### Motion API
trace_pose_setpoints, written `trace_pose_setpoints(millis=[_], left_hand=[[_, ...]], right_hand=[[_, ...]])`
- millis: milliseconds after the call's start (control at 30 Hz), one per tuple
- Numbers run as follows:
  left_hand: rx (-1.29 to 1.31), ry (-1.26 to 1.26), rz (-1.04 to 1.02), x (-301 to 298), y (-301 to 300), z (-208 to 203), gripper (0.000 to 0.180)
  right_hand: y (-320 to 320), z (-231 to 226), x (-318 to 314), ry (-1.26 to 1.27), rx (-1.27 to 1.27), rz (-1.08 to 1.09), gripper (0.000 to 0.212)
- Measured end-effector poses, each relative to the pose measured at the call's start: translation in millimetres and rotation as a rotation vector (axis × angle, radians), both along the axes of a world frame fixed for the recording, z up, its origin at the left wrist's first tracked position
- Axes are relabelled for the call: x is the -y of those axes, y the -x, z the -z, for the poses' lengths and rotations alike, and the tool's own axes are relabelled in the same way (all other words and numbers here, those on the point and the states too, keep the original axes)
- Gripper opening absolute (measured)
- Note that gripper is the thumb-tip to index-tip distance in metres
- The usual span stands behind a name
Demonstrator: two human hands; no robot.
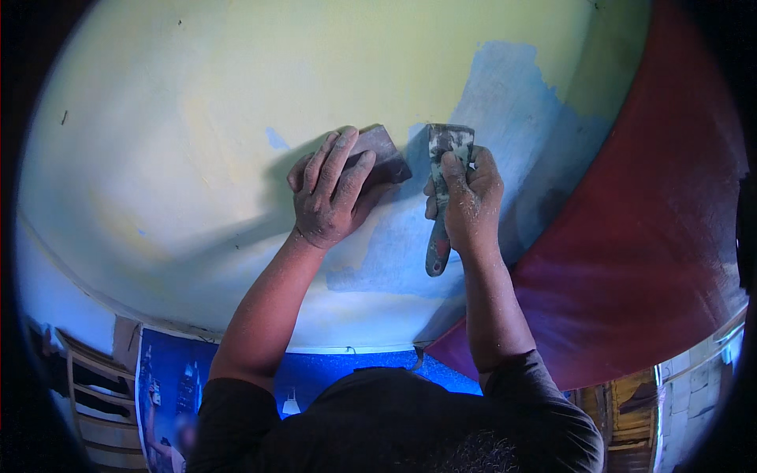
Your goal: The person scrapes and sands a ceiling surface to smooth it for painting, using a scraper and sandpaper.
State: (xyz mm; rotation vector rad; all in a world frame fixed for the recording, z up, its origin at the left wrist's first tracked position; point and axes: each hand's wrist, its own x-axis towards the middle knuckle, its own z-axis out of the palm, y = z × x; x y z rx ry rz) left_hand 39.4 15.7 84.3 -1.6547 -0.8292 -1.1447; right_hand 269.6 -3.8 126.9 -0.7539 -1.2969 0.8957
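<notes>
Both my hands are raised against a pale yellow painted surface (221, 102) that has light blue patches. With fingers spread across its back, my left hand (327, 189) grips a dark, squared sanding block (386, 150), held close to the paint. A short gap to the right, my right hand (473, 197) is wrapped around a paint-spotted putty knife (451, 138). Its wide head points up, the thumb presses on its neck, and the handle end hangs below the fingers. Pale dust coats my hands and forearms.
A dark red sheet (631, 236) hangs along the right side, close to my right forearm. Below are a blue picture panel (315, 339) and, at the lower left, a wooden rack (102, 394). Stacked brownish boards (619, 418) stand at the lower right.
</notes>
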Motion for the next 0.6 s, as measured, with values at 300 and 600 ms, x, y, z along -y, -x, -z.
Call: trace_pose_setpoints(millis=[300, 600], left_hand=[[0.007, -0.018, 0.024, -1, 0, 0, 0.058], [0.004, -0.027, 0.021, -2, 0, 0, 0.059]], right_hand=[[-1, -3, 0, -0.018, 0.020, 0.018, 0.021], [-6, -2, 5, 0.037, 0.051, 0.050, 0.024]])
